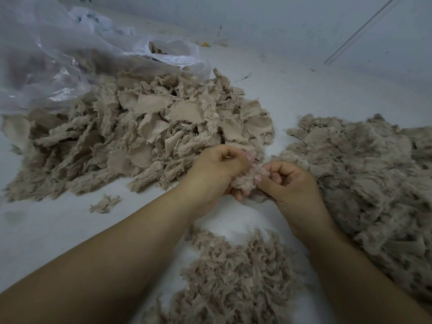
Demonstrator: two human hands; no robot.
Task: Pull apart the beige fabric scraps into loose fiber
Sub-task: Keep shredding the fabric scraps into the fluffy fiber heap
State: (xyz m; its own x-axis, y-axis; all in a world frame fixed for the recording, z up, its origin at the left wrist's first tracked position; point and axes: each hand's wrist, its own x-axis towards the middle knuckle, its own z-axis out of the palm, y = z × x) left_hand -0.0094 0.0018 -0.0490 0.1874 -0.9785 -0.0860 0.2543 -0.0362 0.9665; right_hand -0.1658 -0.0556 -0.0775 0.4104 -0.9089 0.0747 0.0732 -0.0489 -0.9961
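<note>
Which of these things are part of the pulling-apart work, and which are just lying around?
Part of the job:
- scrap being pulled, held by left hand and right hand
- pile of scraps
- loose fiber heaps

Lying about:
- clear plastic bag
- stray tuft

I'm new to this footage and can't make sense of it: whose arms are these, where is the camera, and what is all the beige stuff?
There is no machine here. The single picture comes from a camera worn on a person's head, looking forward and down at their own arms. The left hand and the right hand both grip one beige scrap between them, as if to tear it. On the white surface, the pile of fabric scraps on the left shows flat woven pieces. The fluffier heap on the right and the loose fiber nearest the person look already pulled apart. A clear plastic bag lies behind the scrap pile.
</note>
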